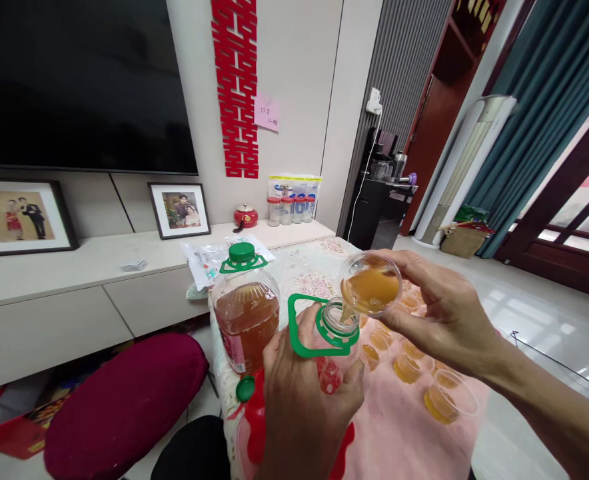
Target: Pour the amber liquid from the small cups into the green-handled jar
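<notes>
My right hand (444, 313) is closed on a small clear plastic cup (372, 285) of amber liquid, tipped so the liquid runs into the open mouth of a clear bottle (335, 319). My left hand (302, 393) is wrapped round that bottle's neck, just below its green carry handle (302, 327). The bottle's green cap (245, 388) lies on the table to the left. A second large bottle (246, 313) of amber liquid, capped in green, stands upright beside it. Several small cups (442, 399) holding amber liquid sit on the pink tablecloth under my right arm.
The table (404, 433) has a pink floral cloth. A maroon cushion (119, 407) lies low at the left. Behind is a white cabinet (74, 293) with framed photos, a red pot (245, 216) and jars (290, 209). Tiled floor opens to the right.
</notes>
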`<state>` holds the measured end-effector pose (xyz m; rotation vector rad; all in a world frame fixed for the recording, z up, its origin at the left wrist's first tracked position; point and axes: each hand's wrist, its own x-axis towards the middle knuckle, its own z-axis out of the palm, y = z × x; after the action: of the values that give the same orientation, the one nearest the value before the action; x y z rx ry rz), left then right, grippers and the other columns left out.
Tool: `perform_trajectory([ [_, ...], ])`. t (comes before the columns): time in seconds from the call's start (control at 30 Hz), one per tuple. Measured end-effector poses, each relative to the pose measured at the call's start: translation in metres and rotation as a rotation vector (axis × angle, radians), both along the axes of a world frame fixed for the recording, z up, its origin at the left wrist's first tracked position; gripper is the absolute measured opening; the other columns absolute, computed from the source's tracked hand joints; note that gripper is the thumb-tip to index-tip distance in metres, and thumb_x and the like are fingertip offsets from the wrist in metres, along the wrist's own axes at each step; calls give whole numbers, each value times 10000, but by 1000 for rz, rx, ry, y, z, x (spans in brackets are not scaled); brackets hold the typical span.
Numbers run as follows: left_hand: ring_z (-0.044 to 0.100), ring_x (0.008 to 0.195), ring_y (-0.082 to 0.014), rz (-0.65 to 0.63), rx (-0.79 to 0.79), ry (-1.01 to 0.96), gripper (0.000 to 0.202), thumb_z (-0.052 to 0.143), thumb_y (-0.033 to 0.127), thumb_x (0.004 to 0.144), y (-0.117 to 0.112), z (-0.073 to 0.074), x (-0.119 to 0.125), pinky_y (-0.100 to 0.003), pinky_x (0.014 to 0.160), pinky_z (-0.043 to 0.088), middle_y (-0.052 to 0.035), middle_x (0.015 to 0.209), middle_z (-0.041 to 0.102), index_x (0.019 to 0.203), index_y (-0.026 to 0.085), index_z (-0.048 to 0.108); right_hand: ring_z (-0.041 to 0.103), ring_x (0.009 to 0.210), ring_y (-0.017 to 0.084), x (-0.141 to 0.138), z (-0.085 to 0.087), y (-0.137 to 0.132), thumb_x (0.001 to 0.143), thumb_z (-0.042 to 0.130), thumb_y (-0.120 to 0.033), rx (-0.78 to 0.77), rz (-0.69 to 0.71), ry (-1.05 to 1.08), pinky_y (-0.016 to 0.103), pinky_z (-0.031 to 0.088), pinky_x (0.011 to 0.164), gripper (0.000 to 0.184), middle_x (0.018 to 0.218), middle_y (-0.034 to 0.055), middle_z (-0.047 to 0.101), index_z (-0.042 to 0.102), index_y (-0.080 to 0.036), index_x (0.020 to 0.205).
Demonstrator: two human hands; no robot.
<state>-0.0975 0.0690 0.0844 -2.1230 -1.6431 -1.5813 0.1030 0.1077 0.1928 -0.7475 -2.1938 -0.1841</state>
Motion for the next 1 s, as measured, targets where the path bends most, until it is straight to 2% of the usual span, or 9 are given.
perform_trajectory([
  [0.2, 774, 1066, -225, 35, 44, 21, 583, 680, 227, 775, 3, -3, 1, -521, 971, 646, 23, 1186, 786, 1327, 318, 512, 627, 1226, 148, -2, 5, 1, 1054, 642, -211, 7, 11, -5, 239, 498, 1055, 380, 1337, 45, 631, 614, -155, 1429],
  [0.57, 768, 1067, -247, -7, 20, -20, 508, 690, 237, 794, 0, 0, 0, -523, 966, 629, 9, 1189, 785, 1281, 315, 570, 624, 1215, 167, -3, 7, 2, 1041, 611, -165, 63, 21, -42, 276, 514, 1036, 390, 1322, 59, 634, 599, -138, 1430],
  [0.8, 766, 1066, -224, -1, 48, 5, 516, 687, 231, 797, 1, -1, 0, -515, 961, 637, 31, 1192, 781, 1282, 323, 539, 610, 1222, 171, -4, 11, 2, 1036, 614, -147, 72, 68, -67, 288, 499, 1039, 394, 1322, 87, 624, 598, -61, 1421],
  [1.0, 772, 1017, -252, 31, 61, -14, 497, 654, 236, 782, 1, 3, 5, -547, 907, 634, 15, 1145, 786, 1260, 313, 541, 608, 1250, 190, -5, 14, 2, 1027, 603, -129, 98, 78, -89, 303, 498, 1058, 397, 1341, 99, 619, 594, -55, 1417],
])
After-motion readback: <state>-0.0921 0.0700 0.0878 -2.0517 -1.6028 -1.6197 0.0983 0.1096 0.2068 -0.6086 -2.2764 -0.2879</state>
